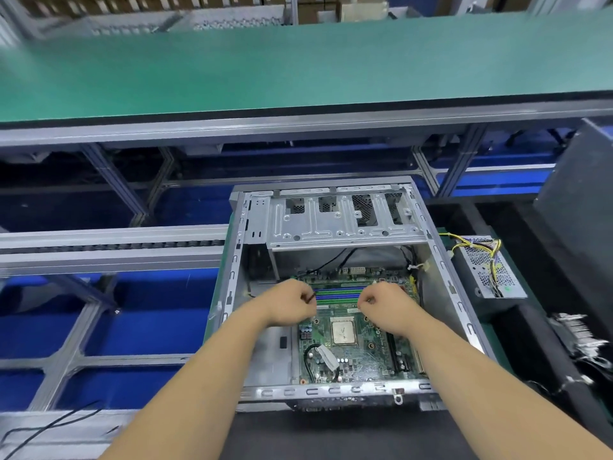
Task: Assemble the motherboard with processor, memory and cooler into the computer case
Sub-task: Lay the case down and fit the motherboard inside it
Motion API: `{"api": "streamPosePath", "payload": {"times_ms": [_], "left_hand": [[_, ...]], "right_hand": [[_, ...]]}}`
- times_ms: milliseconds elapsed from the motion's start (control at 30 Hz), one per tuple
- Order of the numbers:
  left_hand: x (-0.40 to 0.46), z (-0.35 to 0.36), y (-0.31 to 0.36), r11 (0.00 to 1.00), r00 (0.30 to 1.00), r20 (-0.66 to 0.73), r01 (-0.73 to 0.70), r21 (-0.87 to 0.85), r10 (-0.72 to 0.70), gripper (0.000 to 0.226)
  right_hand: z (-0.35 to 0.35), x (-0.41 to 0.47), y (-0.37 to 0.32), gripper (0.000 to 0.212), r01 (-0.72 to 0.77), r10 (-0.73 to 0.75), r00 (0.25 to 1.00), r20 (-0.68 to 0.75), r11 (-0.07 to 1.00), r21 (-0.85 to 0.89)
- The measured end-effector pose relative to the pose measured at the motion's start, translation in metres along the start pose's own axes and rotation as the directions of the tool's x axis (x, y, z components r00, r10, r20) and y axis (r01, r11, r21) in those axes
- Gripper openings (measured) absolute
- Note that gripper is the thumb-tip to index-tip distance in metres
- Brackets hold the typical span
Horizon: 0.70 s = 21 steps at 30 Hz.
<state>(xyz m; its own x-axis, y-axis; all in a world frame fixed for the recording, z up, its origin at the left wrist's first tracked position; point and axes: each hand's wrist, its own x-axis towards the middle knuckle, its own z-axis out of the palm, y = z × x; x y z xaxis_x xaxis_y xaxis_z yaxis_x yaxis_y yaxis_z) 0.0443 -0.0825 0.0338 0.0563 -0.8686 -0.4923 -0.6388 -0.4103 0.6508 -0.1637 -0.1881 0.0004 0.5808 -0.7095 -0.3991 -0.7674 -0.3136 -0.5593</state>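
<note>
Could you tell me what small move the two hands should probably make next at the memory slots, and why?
Probably press down evenly at both ends. The left hand and right hand, fingers curled, sit at opposite ends of the memory slots on the motherboard in the case; whether a module is seated cannot be seen.

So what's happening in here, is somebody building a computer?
Yes. A person is working inside an open computer case lying on its side. The motherboard already sits in it, with the processor in its socket and no cooler over it yet. The left hand and right hand are at either end of the memory slots, fingers curled; what they grip is unclear. A power supply lies beside the case.
</note>
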Motion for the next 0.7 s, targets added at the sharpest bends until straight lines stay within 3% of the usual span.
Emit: {"api": "streamPosePath", "payload": {"times_ms": [133,233,333,400,467,567,633,700], "left_hand": [[-0.001,0.010,0.021,0.971,0.992,-0.066,-0.120,-0.206,0.109,0.019],[0.000,0.014,0.029,0.983,0.985,-0.087,-0.159,-0.093,0.152,0.031],[0.000,0.020,0.026,0.990,0.994,0.015,-0.110,-0.089,0.112,0.016],[0.000,0.023,0.021,0.995,0.996,0.017,-0.092,-0.030,0.092,0.022],[0.001,0.021,0.013,0.986,0.997,-0.021,-0.067,0.154,0.071,0.014],[0.001,0.015,-0.003,0.955,0.978,-0.208,0.070,0.288,-0.008,0.022],[0.002,0.007,-0.009,0.968,0.895,-0.443,0.145,0.205,-0.040,0.024],[0.003,0.000,-0.009,0.977,0.763,-0.646,0.148,0.152,-0.016,0.022]], "right_hand": [[0.002,0.000,-0.004,0.025,-0.009,0.006,1.000,0.027,0.992,0.123],[0.002,0.000,-0.009,0.045,-0.043,0.020,0.998,0.064,0.919,0.391],[0.003,0.001,-0.012,0.053,-0.042,0.006,0.997,0.080,0.889,0.456],[0.004,0.002,-0.009,0.049,-0.037,0.019,0.998,0.052,0.931,0.364],[0.003,0.002,-0.003,0.043,-0.022,0.025,1.000,-0.011,0.976,0.218],[-0.001,0.002,-0.005,0.043,0.069,-0.068,0.997,-0.033,0.997,0.034],[0.001,0.006,-0.013,0.045,0.175,-0.176,0.984,-0.003,0.978,-0.111],[0.005,0.012,-0.025,0.048,0.272,-0.272,0.962,0.036,0.928,-0.254]]}}
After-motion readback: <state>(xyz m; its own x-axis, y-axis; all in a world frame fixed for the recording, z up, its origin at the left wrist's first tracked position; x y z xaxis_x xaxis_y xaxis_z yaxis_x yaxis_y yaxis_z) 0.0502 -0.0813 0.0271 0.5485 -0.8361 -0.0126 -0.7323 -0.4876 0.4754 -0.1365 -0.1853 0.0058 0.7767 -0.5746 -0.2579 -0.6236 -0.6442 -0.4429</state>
